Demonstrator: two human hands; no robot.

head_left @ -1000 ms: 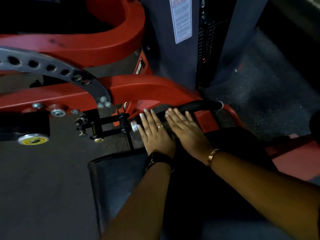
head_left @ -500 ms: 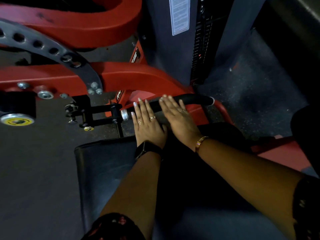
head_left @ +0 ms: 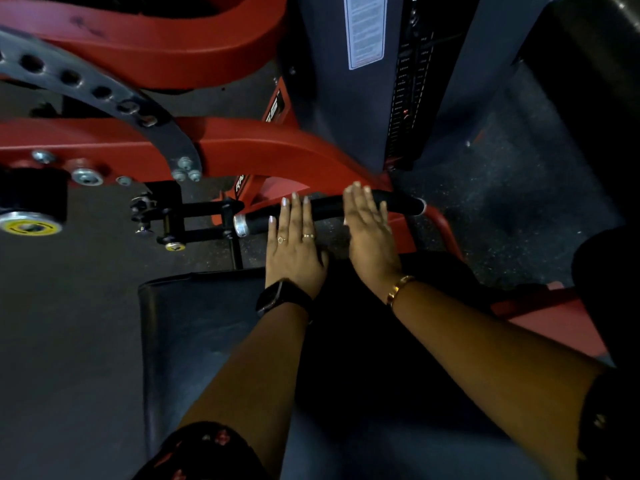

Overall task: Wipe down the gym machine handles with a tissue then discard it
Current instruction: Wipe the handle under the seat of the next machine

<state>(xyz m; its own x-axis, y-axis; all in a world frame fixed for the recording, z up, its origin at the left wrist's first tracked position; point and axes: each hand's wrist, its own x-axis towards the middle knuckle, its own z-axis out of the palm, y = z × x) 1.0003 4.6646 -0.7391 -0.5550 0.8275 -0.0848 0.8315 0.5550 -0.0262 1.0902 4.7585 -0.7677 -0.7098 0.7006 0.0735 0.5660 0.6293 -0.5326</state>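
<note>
The right grip (head_left: 372,244) has slid away from the left grip (head_left: 294,252).

Handle (head_left: 325,204) partly hidden under fingers (head_left: 362,206); label (head_left: 365,29) unreadable.

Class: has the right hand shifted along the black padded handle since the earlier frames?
Yes. The right hand slid along the black padded handle toward its white-capped end, away from the left hand.

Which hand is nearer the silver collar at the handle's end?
Left. The left hand lies across the black handle just beside the silver collar; the right hand lies farther along, beyond the left hand.
</note>
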